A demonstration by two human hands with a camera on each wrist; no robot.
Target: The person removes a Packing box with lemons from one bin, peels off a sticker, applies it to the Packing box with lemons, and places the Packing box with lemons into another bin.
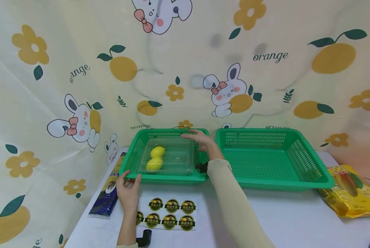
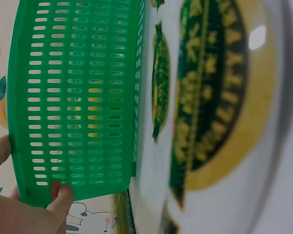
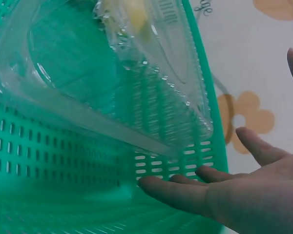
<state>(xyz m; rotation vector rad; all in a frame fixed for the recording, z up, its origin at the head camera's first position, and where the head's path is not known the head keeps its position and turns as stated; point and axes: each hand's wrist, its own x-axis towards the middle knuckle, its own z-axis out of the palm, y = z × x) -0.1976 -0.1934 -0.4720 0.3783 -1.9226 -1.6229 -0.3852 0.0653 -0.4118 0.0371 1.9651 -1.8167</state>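
Inside the left green basket [image 1: 127, 165] lies a clear plastic box [image 1: 177, 162] with two lemons [image 1: 155, 164] at its left side. My left hand [image 1: 128, 193] grips the basket's rim at the front left corner; in the left wrist view its thumb [image 2: 63, 195] lies against the perforated outer wall. Over the basket's right side is my right hand [image 1: 203, 140], fingers extended and holding nothing. In the right wrist view, its fingertips [image 3: 149, 184] are close to the box's lower corner, beside the basket wall.
A second green basket [image 1: 256, 163] stands right beside the first. A sheet of round stickers [image 1: 171, 206] lies in front. A dark blue packet [image 1: 105, 199] is at the left, a yellow bag [image 1: 352, 189] at the right. Behind hangs a printed cloth [image 1: 185, 51].
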